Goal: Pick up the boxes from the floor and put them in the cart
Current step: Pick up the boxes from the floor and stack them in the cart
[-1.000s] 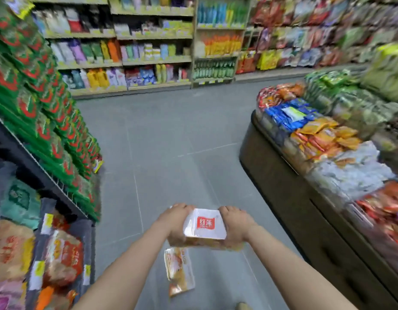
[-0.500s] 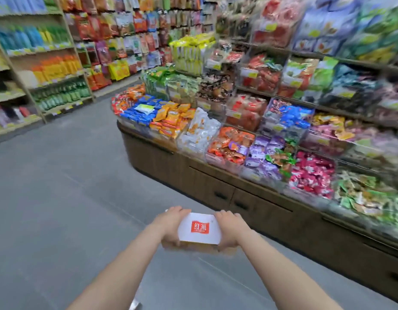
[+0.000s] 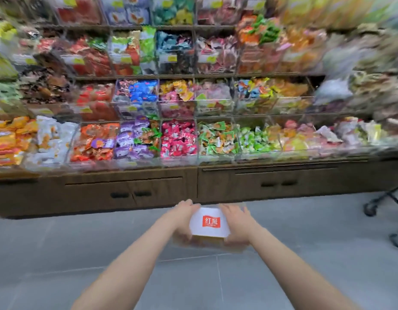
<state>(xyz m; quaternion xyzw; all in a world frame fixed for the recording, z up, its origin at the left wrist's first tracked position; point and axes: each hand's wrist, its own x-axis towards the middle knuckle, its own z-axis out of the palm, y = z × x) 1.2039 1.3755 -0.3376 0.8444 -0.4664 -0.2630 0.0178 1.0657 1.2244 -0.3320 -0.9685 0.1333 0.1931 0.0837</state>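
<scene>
A clear box [image 3: 210, 227] with a white lid and a red square label is held in front of me at waist height, above the grey floor. My left hand [image 3: 182, 217] grips its left end and my right hand [image 3: 237, 224] grips its right end, fingers curled round the sides. The box's lower part shows yellowish contents, blurred. At the far right edge, the dark wheels and lower frame of a cart [image 3: 385, 204] stand on the floor; its basket is out of view.
A long brown wooden counter [image 3: 193, 186] with cupboard doors runs across the view, topped by clear bins of coloured snack packets [image 3: 177, 139] and shelves above. Grey tiled floor [image 3: 59, 253] lies between me and the counter.
The view has swung to the right, from the aisle to face the snack counter. Both hands keep holding the box. The packet on the floor left the view; the cart's wheels came in at the right.
</scene>
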